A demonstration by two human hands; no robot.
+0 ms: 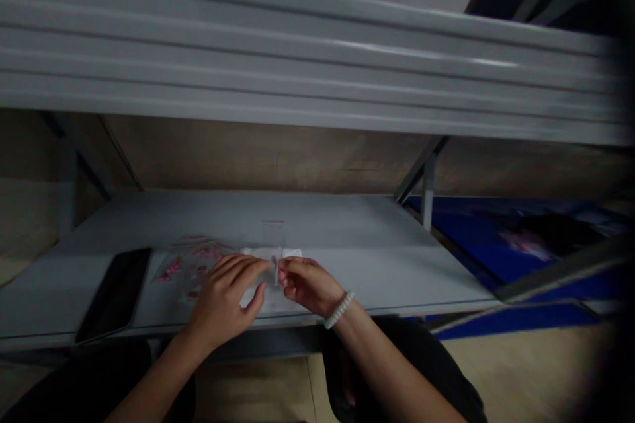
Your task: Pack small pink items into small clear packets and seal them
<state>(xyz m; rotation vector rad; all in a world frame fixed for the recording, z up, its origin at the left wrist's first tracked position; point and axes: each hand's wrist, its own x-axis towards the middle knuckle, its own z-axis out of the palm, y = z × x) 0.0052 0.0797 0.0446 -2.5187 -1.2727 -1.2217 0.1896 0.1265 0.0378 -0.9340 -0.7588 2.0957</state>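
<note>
Both hands work at the front of a low grey shelf (pixel 347 244). My left hand (pixel 225 294) lies with curled fingers on a small clear plastic bag (pixel 272 261) that rests flat on the shelf. My right hand (pixel 307 284), with a white bead bracelet at the wrist, pinches the bag's edge with closed fingertips, right beside the left fingertips. To the left of the hands lie several clear packets with small pink pieces (pixel 191 264). Another small clear bag (pixel 272 230) lies just behind the hands.
A black phone (pixel 116 294) lies face up near the shelf's front left edge. A grey upper shelf (pixel 297 59) hangs over the work area. Metal struts (pixel 424 178) stand at the right, with blue material (pixel 486 238) beyond. The floor is tan.
</note>
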